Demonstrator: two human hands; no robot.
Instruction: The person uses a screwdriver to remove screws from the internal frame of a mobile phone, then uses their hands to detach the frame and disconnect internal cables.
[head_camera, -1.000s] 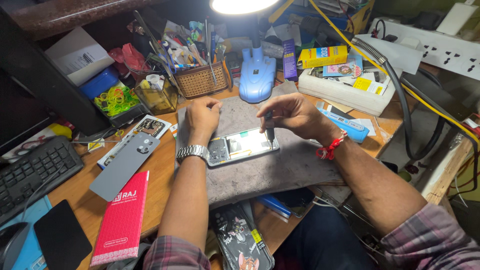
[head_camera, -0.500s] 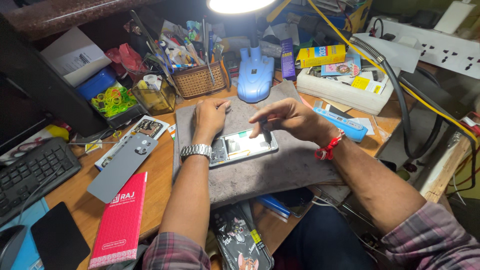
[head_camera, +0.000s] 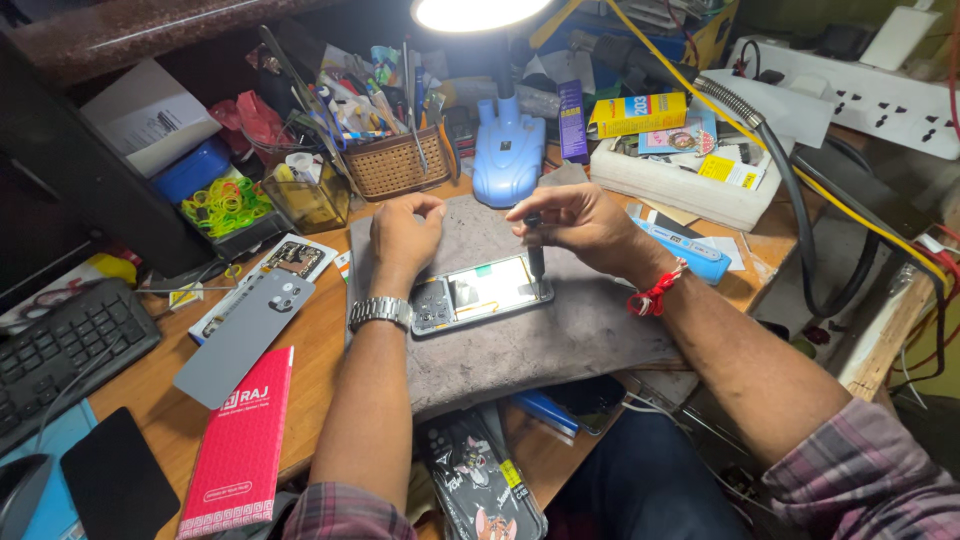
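A flat red box (head_camera: 240, 445) lies at the desk's (head_camera: 320, 350) near left edge; a yellow carton (head_camera: 637, 113) and a slim purple package (head_camera: 572, 121) stand at the back near the blue lamp base (head_camera: 508, 150). On the grey mat (head_camera: 560, 330) lies an opened phone (head_camera: 480, 292). The left hand (head_camera: 403, 232), fingers curled, rests at the phone's upper left edge. The right hand (head_camera: 580, 222) pinches a dark screwdriver (head_camera: 535, 255) upright, tip on the phone's right end.

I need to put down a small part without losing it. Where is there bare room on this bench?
Bare grey mat lies in front of the opened phone, under the right hand. Bare wood lies between the red booklet and the left forearm. Around the wicker basket and white tray it is crowded.
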